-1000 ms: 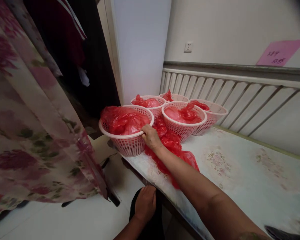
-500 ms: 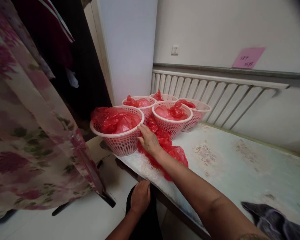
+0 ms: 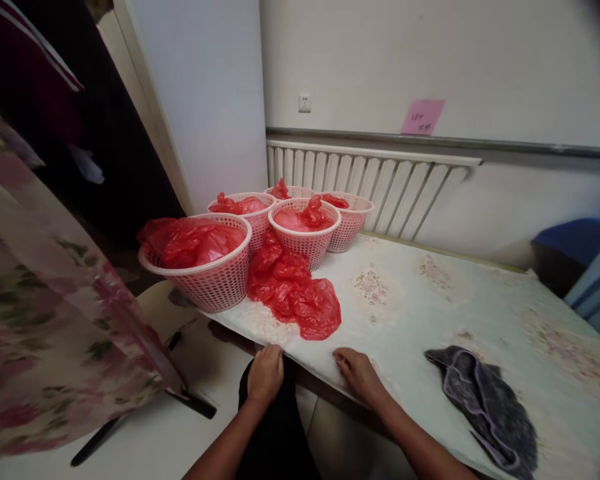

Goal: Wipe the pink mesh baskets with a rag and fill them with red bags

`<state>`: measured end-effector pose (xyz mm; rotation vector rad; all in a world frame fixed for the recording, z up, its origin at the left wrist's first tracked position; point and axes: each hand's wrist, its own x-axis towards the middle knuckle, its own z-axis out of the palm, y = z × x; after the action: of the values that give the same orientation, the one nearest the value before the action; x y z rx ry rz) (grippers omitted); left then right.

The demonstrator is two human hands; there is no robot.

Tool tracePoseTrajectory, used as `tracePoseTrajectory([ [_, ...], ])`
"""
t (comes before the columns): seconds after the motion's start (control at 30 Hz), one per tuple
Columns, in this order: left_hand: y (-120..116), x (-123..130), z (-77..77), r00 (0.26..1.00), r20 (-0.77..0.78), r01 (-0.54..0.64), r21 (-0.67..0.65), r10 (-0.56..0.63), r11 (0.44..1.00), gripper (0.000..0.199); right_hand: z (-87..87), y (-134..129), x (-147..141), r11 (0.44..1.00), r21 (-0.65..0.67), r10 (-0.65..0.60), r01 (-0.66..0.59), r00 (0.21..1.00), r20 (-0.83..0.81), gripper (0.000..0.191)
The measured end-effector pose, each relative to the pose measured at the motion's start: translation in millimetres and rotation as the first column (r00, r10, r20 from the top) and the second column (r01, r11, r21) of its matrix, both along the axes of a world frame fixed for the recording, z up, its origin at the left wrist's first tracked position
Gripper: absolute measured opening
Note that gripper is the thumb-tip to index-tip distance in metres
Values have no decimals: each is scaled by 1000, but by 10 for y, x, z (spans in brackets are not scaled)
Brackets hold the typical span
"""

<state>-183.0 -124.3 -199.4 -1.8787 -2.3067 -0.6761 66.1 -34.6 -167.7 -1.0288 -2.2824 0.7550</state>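
Note:
My left hand (image 3: 266, 375) rests on my dark-clothed knee beside the bed's front edge, its fingers curled closed and nothing visible in it. My right hand (image 3: 359, 375) lies on the near edge of the floral-covered bed surface (image 3: 405, 333), fingers bent inward and holding nothing I can see. Beyond the hands, a crumpled red plastic bag (image 3: 313, 307) spreads over the cover. The nearest pink perforated basket (image 3: 215, 287) stands at the left edge with a red bag bulging in it. Another pink basket (image 3: 307, 248) with a red bag is just behind the loose bag.
More pink baskets (image 3: 349, 230) stand behind, against a white radiator (image 3: 380, 180). A dark grey cloth (image 3: 490, 407) lies at the right. A floral curtain (image 3: 40, 347) hangs at the left. A pink note (image 3: 423, 117) is on the wall.
My right hand has left the nearest basket's rim and come back to the bed's near edge. My view has turned right, showing the whole grey cloth. My left hand stays on the knee.

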Motion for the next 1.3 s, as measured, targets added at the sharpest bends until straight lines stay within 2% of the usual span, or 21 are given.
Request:
tracePoseTrajectory([
  [0.1,45,69,27,1000,-17,5,-17,-6,1000,22,-201,-190,416,990,-106,-91,93,996,21,34],
  [0.2,77,160,58,1000,-24,18,-22,-18,1000,22,-376,-314,753,971,-136,-202,199,979,-13,34],
  [0.43,100,353,100,999,-27,44,-12,-44,999,24,-728,-613,1319,899,-257,-394,355,912,-115,35],
  [0.63,121,442,104,999,-36,10,-12,-10,1000,23,-1069,-735,1719,867,-214,-481,449,867,-130,34],
  [0.73,134,473,105,999,-44,7,-16,-8,1000,22,-1119,-710,1794,862,-186,-495,471,861,-116,35],
  [0.83,142,499,98,999,-48,1,-16,-2,1000,21,-1098,-716,1756,880,-197,-459,432,880,-122,34],
  [1.0,145,517,61,999,-41,-18,-5,17,1000,22,-1114,-782,1646,890,-270,-419,366,892,-171,34],
  [1.17,153,517,18,999,-28,-18,44,19,999,23,-1192,-823,1609,889,-340,-370,306,918,-143,35],
  [1.3,264,536,85,997,-66,47,107,-40,993,44,-1200,-864,1560,877,-350,-382,328,919,-95,35],
])
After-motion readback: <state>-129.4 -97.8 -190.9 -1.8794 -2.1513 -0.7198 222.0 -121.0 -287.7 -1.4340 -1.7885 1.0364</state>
